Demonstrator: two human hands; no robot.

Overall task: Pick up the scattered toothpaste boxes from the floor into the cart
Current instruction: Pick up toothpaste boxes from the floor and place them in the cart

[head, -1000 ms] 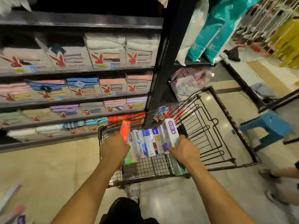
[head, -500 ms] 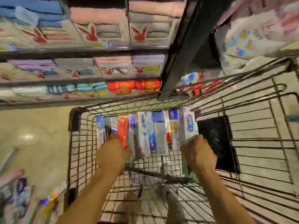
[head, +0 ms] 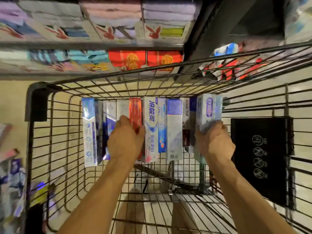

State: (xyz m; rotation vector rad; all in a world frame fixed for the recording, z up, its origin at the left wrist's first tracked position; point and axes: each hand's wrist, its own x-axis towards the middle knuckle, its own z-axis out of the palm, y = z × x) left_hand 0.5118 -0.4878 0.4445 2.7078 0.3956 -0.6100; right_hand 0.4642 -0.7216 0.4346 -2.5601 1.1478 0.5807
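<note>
Wire cart [head: 38,102] held the row of toothpaste boxes [head: 152,129]; left hand [head: 125,141] gripped mid-row, right hand [head: 214,142] gripped the end box [head: 208,108]. Released unevenly, the row could topple sideways.

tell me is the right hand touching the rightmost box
Touching. In the head view the right hand curls its fingers round the near end of the rightmost box, no gap.

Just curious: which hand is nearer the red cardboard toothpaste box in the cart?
Left. The left hand holds the red cardboard toothpaste box; the right hand grips a pale cardboard box further right.
</note>
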